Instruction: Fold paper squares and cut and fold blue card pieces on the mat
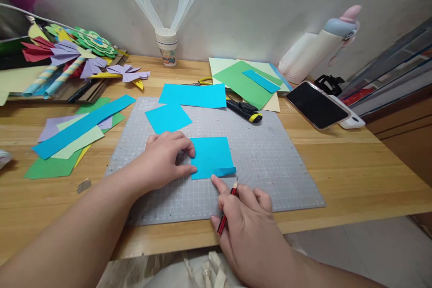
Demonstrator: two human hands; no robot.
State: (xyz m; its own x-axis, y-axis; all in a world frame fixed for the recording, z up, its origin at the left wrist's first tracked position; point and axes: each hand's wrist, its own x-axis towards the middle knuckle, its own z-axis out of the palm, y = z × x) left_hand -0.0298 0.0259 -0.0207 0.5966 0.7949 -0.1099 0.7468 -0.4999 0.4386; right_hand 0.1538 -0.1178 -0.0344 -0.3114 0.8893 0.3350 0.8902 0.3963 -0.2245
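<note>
A blue paper square (211, 155) lies on the grey cutting mat (270, 162), its lower right edge curled up. My left hand (167, 157) rests at the square's left edge, thumb and fingers apart, touching the paper. My right hand (246, 220) holds a short red and black pencil (222, 222), tip pointing up, while its index fingertip touches the square's bottom edge. Above the square lie another blue piece (168, 118) and a wider blue rectangle (192, 95). A black and yellow cutter (245, 110) sits at the mat's upper edge.
Coloured paper strips (77, 130) and paper flowers (74, 54) are on the left. Paper cups (167, 47) with white strips stand by the wall. Green paper (243, 83), a phone (317, 104) and a bottle (317, 51) are at the back right.
</note>
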